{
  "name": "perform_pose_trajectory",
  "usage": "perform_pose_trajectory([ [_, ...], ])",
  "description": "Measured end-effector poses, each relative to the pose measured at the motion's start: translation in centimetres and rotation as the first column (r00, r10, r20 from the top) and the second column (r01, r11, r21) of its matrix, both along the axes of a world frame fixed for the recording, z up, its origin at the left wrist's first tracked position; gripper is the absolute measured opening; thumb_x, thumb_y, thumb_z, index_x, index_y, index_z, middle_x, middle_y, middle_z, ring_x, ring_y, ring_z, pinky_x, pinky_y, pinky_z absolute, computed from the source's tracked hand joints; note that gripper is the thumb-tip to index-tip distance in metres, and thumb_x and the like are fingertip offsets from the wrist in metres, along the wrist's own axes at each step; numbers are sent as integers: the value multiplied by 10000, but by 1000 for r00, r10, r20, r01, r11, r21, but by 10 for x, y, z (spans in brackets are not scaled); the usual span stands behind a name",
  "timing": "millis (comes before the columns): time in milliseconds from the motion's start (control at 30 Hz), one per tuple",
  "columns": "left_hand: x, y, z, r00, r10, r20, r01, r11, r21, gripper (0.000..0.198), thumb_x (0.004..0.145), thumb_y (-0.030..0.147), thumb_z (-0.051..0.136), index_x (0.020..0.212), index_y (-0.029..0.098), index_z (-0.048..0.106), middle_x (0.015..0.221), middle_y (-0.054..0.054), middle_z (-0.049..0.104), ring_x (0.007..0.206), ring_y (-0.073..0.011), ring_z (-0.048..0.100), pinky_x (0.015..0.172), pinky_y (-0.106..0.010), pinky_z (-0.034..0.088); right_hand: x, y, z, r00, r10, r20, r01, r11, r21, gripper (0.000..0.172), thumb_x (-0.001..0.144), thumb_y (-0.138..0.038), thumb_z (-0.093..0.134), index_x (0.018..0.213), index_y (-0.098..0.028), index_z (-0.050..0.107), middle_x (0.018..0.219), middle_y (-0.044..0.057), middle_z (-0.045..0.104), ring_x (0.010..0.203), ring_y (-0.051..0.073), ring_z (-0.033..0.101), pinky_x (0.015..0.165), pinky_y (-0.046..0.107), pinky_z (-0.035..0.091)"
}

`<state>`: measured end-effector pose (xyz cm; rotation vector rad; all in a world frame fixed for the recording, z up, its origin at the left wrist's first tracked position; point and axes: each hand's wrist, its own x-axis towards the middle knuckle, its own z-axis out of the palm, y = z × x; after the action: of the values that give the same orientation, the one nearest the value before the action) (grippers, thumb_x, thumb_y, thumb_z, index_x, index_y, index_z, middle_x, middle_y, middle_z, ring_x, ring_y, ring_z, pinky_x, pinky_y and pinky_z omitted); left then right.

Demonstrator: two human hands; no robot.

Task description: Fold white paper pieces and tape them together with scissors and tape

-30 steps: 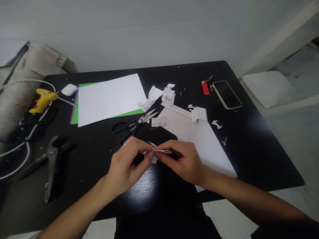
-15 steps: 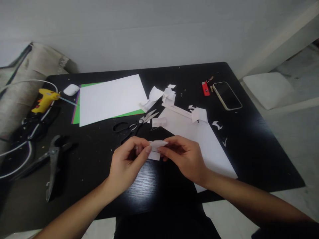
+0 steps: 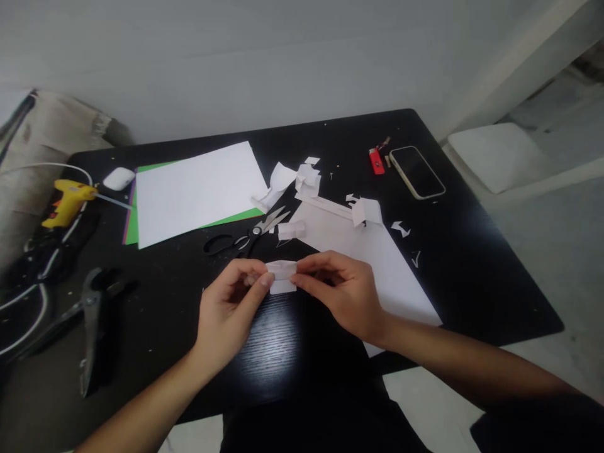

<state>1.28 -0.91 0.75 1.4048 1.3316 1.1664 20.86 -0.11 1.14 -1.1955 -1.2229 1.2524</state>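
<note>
A small folded piece of white paper [image 3: 282, 270] is held up level over the near part of the black table. My left hand [image 3: 232, 301] pinches its left end between thumb and fingers. Its right end sits in the pinch of my right hand [image 3: 346, 290]. A crease runs across the piece, with a flap hanging below it. Just beyond my hands lie black-handled scissors [image 3: 257, 231], blades partly apart, and a small rolled or folded paper piece [image 3: 291, 230]. Under my right forearm rests a large white sheet [image 3: 401, 283].
White and coloured sheets [image 3: 198, 195] are stacked at the back left, near a yellow glue gun [image 3: 68, 202], a white case [image 3: 119, 178] and pliers [image 3: 92, 308]. Paper scraps [image 3: 307, 181] lie mid-table. A red lighter [image 3: 376, 162] and a phone [image 3: 417, 172] are at the back right.
The folded paper has been turned level between my hands; earlier it sat at a slant with a pointed right corner. The whole view has shifted slightly.
</note>
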Motion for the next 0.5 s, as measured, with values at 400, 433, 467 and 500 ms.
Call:
perform_pose_trajectory([
  [400, -4, 2, -3, 999, 15, -29, -15, 1000, 3, 96, 908, 300, 776, 947, 214, 757, 769, 9, 699, 665, -113, 623, 612, -206, 527, 2, 2, -2, 999, 5, -39, -6, 1000, -13, 146, 766, -277, 921, 882, -243, 839, 779, 5, 815, 655, 158, 752, 641, 286, 655],
  [433, -3, 2, -2, 1000, 14, -26, -14, 1000, 0, 91, 905, 296, 779, 945, 216, 759, 767, 12, 699, 666, -111, 623, 612, -201, 525, 2, 2, -2, 999, 6, -43, -7, 1000, -17, 147, 766, -280, 922, 882, -243, 840, 775, 4, 813, 656, 158, 753, 648, 287, 658],
  [467, -3, 2, -2, 1000, 13, -24, -13, 1000, -4, 85, 903, 292, 781, 943, 219, 761, 765, 14, 699, 669, -109, 625, 614, -198, 525, 2, 2, -2, 999, 7, -46, -8, 1000, -20, 148, 767, -282, 921, 884, -244, 840, 774, 5, 813, 658, 159, 754, 656, 291, 662],
  [500, -3, 2, -1, 1000, 13, -20, -13, 1000, -6, 80, 902, 289, 782, 939, 221, 763, 760, 17, 699, 668, -108, 626, 613, -195, 524, 2, 3, -2, 999, 7, -48, -8, 1000, -22, 149, 767, -285, 920, 886, -245, 841, 774, 6, 813, 659, 161, 755, 661, 296, 666],
])
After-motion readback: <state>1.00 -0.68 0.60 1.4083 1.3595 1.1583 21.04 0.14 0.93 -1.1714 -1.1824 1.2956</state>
